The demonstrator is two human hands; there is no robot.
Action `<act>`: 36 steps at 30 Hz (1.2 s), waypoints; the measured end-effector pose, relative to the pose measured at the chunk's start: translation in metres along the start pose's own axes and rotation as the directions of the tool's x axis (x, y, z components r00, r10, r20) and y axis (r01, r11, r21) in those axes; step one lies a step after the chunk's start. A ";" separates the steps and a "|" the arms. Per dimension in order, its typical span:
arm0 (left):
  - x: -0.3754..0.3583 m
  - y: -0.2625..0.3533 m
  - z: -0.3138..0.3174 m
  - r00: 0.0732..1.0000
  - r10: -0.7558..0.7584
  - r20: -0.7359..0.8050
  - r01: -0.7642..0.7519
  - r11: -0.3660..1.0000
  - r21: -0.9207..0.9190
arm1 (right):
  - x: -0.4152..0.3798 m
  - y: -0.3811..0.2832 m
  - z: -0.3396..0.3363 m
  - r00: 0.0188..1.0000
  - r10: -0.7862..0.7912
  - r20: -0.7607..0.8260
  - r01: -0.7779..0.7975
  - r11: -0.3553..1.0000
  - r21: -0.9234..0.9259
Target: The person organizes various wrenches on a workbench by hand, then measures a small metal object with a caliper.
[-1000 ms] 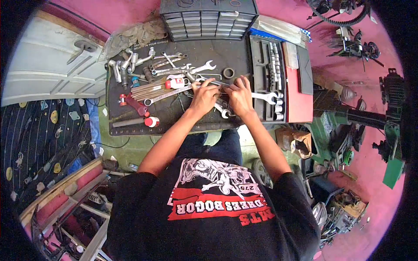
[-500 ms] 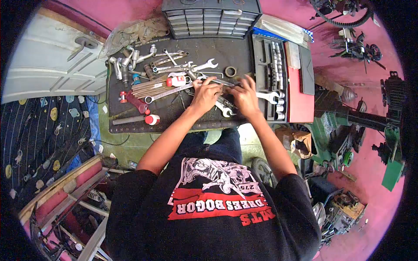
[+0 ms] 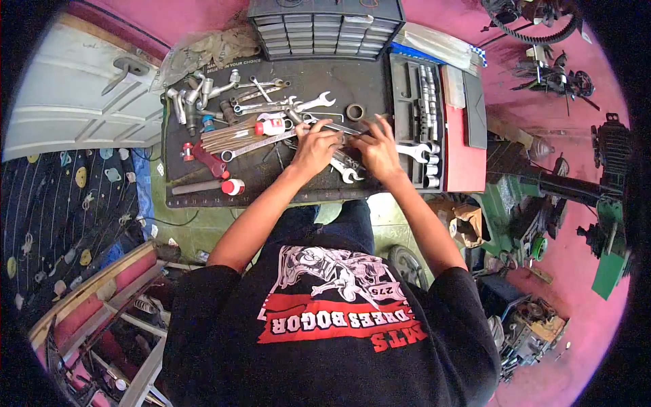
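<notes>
A long steel spanner (image 3: 342, 127) spans the gap between my two hands above the middle of the bench mat. My left hand (image 3: 316, 149) has its fingers closed on the left part of it. My right hand (image 3: 377, 150) grips farther along, with thumb and fingers bent around the shaft. An open-ended jaw (image 3: 415, 151) sticks out right of my right hand, over the socket case; it appears to belong to the same spanner. Beneath my hands lies another open-ended spanner (image 3: 348, 174), partly covered. A metal ring (image 3: 355, 112) sits just beyond my right fingers.
Several spanners (image 3: 319, 102), a bundle of thin rods (image 3: 230, 138), a red-capped white bottle (image 3: 271, 127) and a hammer-like tool (image 3: 203, 188) lie left. The socket case (image 3: 407, 81) borders the right side. A drawer cabinet (image 3: 319, 30) stands behind.
Both hands keep their hold on the spanner, with slight finger movement at the right hand. The whole view has shifted a little left.
</notes>
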State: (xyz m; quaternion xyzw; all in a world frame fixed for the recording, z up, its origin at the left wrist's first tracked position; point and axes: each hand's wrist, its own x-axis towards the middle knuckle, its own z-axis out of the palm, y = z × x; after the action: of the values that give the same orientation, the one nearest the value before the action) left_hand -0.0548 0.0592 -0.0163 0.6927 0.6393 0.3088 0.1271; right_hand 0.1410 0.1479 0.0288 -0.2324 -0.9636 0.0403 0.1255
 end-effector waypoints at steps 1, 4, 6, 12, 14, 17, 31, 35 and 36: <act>0.000 0.000 -0.001 1.000 -0.001 0.000 0.001 1.000 0.000 | 0.008 -0.006 0.001 0.999 -0.028 -0.029 0.029 0.999 0.014; -0.001 -0.001 -0.002 0.999 -0.021 0.036 0.021 0.999 0.024 | 0.012 -0.009 0.006 0.999 -0.014 -0.048 0.014 1.000 0.006; -0.002 -0.002 0.000 0.999 0.001 0.032 -0.001 1.000 0.027 | 0.003 -0.004 -0.001 0.999 -0.005 -0.037 0.006 1.000 0.023; -0.005 0.000 0.000 0.999 0.021 -0.043 -0.020 1.000 0.007 | -0.027 0.018 -0.017 0.996 0.061 -0.058 -0.060 0.998 0.023; -0.006 -0.001 -0.001 0.998 0.040 -0.050 -0.039 0.999 0.015 | -0.025 0.017 -0.016 0.997 0.059 -0.045 -0.058 0.998 0.017; -0.007 -0.004 0.002 0.992 0.085 -0.089 -0.083 0.996 0.025 | -0.010 0.005 0.001 0.998 0.028 -0.055 -0.026 0.999 0.033; -0.009 -0.009 0.001 0.991 0.089 -0.096 -0.091 0.996 -0.011 | -0.040 0.026 -0.021 0.989 0.125 -0.073 -0.125 0.992 0.010; -0.007 -0.005 0.003 0.991 0.101 -0.086 -0.100 0.995 0.012 | -0.018 0.006 -0.010 0.990 0.121 -0.072 -0.117 0.991 0.058; -0.006 -0.005 0.001 0.993 0.091 -0.074 -0.092 0.996 -0.007 | -0.009 0.000 -0.005 0.990 0.111 -0.085 -0.103 0.990 0.092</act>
State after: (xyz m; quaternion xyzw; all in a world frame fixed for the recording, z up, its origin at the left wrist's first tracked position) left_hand -0.0581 0.0543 -0.0221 0.7089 0.6095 0.3427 0.0928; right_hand 0.1495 0.1438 0.0313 -0.2797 -0.9404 0.0787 0.1766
